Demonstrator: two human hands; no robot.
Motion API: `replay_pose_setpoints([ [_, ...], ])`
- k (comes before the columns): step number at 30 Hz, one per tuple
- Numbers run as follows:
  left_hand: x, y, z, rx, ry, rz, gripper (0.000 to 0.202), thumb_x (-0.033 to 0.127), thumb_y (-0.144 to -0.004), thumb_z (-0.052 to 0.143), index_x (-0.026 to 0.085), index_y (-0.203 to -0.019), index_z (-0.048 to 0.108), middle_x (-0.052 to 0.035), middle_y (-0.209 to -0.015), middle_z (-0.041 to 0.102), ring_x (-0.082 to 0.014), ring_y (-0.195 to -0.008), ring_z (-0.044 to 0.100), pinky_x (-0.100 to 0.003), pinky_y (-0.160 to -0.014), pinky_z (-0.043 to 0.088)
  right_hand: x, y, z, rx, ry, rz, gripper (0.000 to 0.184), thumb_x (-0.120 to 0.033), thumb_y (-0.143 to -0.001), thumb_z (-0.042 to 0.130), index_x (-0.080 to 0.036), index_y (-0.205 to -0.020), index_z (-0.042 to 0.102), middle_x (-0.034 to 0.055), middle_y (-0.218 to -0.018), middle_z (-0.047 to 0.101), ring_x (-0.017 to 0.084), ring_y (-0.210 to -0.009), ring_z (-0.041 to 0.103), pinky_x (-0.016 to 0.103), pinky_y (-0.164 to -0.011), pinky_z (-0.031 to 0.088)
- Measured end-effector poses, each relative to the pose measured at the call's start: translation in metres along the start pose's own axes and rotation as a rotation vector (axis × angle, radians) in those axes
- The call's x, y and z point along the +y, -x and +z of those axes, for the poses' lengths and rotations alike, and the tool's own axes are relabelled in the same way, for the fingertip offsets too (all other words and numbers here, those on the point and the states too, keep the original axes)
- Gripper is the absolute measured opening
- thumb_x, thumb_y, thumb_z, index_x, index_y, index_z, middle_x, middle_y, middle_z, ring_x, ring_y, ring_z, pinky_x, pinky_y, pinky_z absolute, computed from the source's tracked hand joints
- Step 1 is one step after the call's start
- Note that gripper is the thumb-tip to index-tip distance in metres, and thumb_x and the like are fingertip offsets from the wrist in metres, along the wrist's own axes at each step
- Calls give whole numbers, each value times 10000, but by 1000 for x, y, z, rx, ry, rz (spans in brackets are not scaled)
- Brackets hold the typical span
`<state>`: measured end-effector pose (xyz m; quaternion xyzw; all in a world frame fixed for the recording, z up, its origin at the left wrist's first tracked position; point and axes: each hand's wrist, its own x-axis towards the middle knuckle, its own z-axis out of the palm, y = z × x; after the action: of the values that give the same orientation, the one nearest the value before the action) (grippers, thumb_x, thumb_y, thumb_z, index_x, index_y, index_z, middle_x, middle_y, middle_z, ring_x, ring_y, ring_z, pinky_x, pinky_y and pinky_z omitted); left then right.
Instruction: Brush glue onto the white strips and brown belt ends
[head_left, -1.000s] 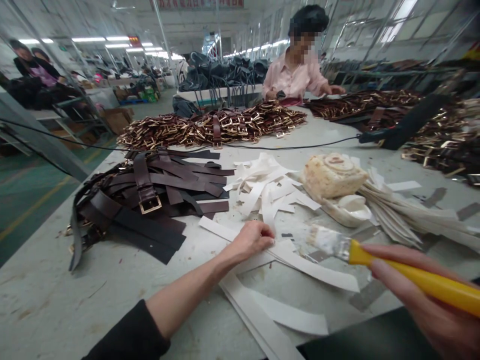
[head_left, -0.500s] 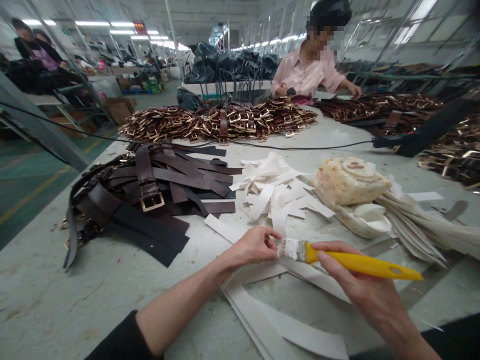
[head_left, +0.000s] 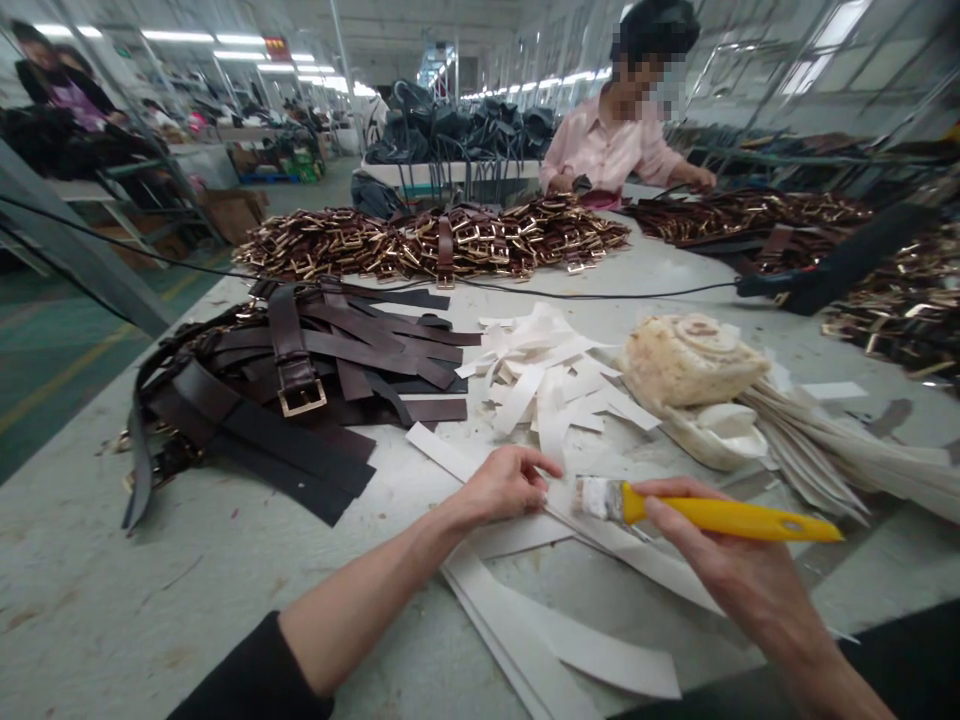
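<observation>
My right hand (head_left: 720,560) is wrapped round the yellow handle of a paintbrush (head_left: 694,512), whose bristles are smeared white. The bristle end lies over a white strip (head_left: 652,560), just right of my left hand (head_left: 510,485). My left hand is closed at the strip's near-left end, fingertips bent against it, partly hiding the grip. Below both hands, more long white strips (head_left: 540,635) lie overlapping on the table. A loose heap of short white strips (head_left: 551,375) lies beyond my left hand.
Dark brown belt straps with buckles (head_left: 300,370) are piled at left. A crusted, cream-coloured tub (head_left: 690,375) stands at right beside a bundle of pale strips (head_left: 817,450). Buckled straps (head_left: 442,245) fill the table's back, with a black cable (head_left: 585,293) before them. A person in pink (head_left: 619,150) works opposite.
The brush has moved a little right along the strip, away from my left hand. My left fingers have shifted slightly and opened out a bit. The person opposite has moved an arm slightly.
</observation>
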<state>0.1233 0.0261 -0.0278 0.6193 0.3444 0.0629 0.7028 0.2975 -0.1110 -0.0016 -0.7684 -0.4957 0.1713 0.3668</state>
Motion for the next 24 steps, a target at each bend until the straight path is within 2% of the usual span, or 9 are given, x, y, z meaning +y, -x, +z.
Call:
replay_pose_setpoints([
  [3, -2, -1, 1, 15, -64, 6, 447, 18, -543, 521, 63, -960, 673, 41, -558, 517, -66, -481, 441, -179, -471, 342, -9, 5, 7, -60, -106, 38, 314, -500, -769, 529, -227, -835, 670, 32, -873, 685, 212, -804, 632, 323, -792, 503],
  [6, -6, -2, 1, 54, -137, 48, 406, 66, -590, 523, 72, -961, 688, 35, -551, 508, -70, -486, 428, -181, -462, 322, -10, 8, 6, -111, -67, 51, 283, -489, -767, 518, -244, -782, 658, 12, -788, 676, 203, -726, 630, 309, -709, 511],
  [9, -10, -1, 1, 75, -195, 98, 412, 92, -601, 533, 94, -980, 694, 26, -594, 527, -68, -506, 423, -179, -473, 316, 3, 11, -10, -100, -4, 38, 248, -487, -764, 524, -277, -749, 653, 6, -786, 686, 212, -714, 640, 294, -619, 527],
  [13, -9, -1, 0, 91, -217, 98, 418, 93, -592, 531, 103, -975, 697, 24, -604, 527, -73, -517, 433, -184, -487, 319, 25, 22, -41, -202, 68, 25, 254, -474, -750, 547, -254, -759, 673, -2, -778, 695, 205, -680, 657, 251, -518, 531],
  [14, -8, 0, 0, 93, -219, 96, 409, 91, -589, 531, 102, -961, 699, 26, -600, 522, -73, -516, 431, -184, -485, 315, 31, 27, -47, -194, 93, 21, 253, -469, -745, 551, -249, -763, 676, -7, -769, 693, 199, -669, 657, 242, -510, 529],
  [17, -7, 0, 1, 101, -215, 98, 381, 84, -587, 523, 93, -926, 697, 29, -594, 510, -72, -515, 422, -183, -480, 301, 50, 44, -63, -56, 173, 19, 238, -465, -741, 556, -257, -773, 668, -14, -783, 690, 196, -708, 660, 231, -532, 532],
  [20, -5, 0, 4, 132, -220, 93, 389, 59, -582, 496, 90, -921, 684, 37, -581, 493, -71, -512, 415, -182, -485, 298, 65, 59, -77, 82, 269, 12, 268, -505, -727, 558, -263, -786, 658, -5, -804, 686, 224, -736, 661, 288, -605, 556],
  [22, -4, 1, 6, 164, -239, 95, 383, 50, -583, 488, 87, -914, 678, 41, -578, 481, -71, -513, 410, -182, -491, 300, 65, 65, -85, 221, 282, -10, 305, -539, -719, 565, -265, -817, 655, 10, -839, 686, 243, -738, 657, 340, -664, 562],
  [24, -1, 2, 9, 191, -267, 98, 363, 48, -587, 491, 86, -899, 674, 36, -594, 483, -75, -529, 420, -181, -497, 301, 52, 67, -85, 335, 216, -44, 317, -540, -730, 576, -264, -867, 654, 19, -882, 685, 242, -768, 656, 346, -710, 560],
])
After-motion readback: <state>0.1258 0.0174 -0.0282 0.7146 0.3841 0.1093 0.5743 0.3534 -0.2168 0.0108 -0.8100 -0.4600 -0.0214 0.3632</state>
